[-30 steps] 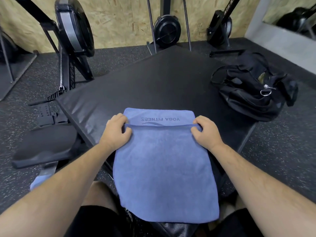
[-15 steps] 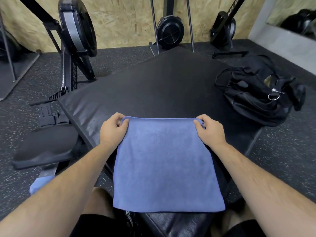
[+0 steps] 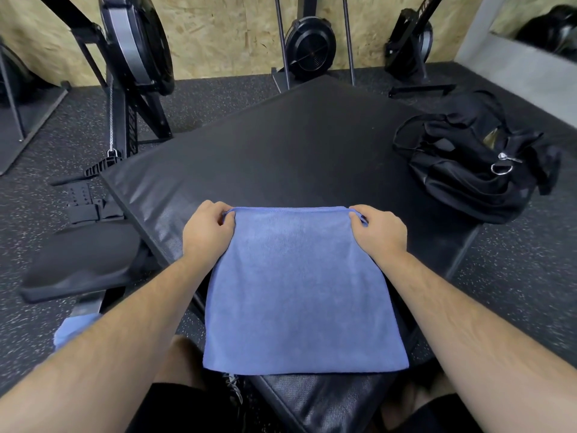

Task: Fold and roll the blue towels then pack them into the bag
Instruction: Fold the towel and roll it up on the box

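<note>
Both bare forearms (image 3: 131, 332) reached from the lower corners of the frame toward its centre. The left hand (image 3: 207, 232) and right hand (image 3: 379, 231) sat level, backs up, fingers curled, each pinching a top corner of the blue towel (image 3: 299, 292).

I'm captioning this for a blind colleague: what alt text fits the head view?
The left hand and right hand pinch the far corners of a blue towel lying flat on a black mat. A black bag sits to the right, gym machines behind.

Bare mat (image 3: 281, 145) ahead gives room; bag (image 3: 468, 182), possibly unzipped, crowds the right.
</note>
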